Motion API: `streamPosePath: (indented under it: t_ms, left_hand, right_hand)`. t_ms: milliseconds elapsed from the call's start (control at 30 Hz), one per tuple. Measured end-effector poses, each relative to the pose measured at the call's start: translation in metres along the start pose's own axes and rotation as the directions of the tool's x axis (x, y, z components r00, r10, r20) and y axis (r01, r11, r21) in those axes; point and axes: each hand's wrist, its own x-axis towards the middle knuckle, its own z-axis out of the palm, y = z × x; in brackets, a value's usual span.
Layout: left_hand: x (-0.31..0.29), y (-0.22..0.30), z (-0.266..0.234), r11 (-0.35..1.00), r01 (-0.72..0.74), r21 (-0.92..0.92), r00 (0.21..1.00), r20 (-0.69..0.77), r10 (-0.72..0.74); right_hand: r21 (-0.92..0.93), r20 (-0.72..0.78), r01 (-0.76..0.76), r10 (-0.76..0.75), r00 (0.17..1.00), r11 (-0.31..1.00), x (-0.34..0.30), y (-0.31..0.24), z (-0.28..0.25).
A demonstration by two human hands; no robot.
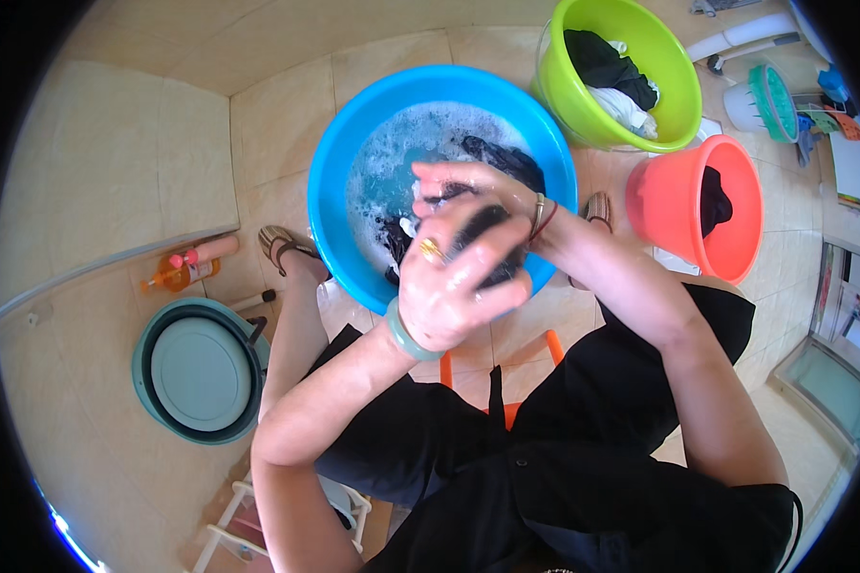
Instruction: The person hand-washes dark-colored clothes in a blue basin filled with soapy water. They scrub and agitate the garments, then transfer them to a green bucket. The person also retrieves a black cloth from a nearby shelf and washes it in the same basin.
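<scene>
Over the blue basin [319, 181] of sudsy water, my two hands are close together on a wet black cloth [483, 229]. My left hand [449, 286], with a pale green bangle and a gold ring, has its fingers bent around the cloth, slightly blurred. Just beyond it, my right hand [483, 186] grips the same cloth; its fingers are partly hidden by the left hand. More dark fabric [506, 160] lies soaking at the basin's right side, among white foam. What kind of garment it is cannot be made out.
A lime green bucket [674, 57] with black and white clothes stands beyond the basin at right. Nearer is a coral bucket [659, 196] with dark cloth. At left are a grey-green collapsible basin [201, 372] and an orange bottle [172, 277]. A white rack [222, 535] stands lower left.
</scene>
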Motion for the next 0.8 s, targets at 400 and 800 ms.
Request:
streamPosePath:
  t_ms: [400, 800]
  left_hand:
    - [-0.038, 0.005, 0.044, 0.937, -0.348, 0.046, 0.903, 0.284, 0.321]
    - [-0.096, -0.037, 0.099, 0.957, -0.266, -0.120, 0.803, 0.521, 0.289]
  right_hand:
    - [-0.891, 0.003, 0.084, -0.179, 0.984, 0.446, 0.012, 0.003, -0.007]
    - [-0.958, -0.253, -0.286, -0.456, 0.853, -0.003, 0.045, 0.027, -0.065]
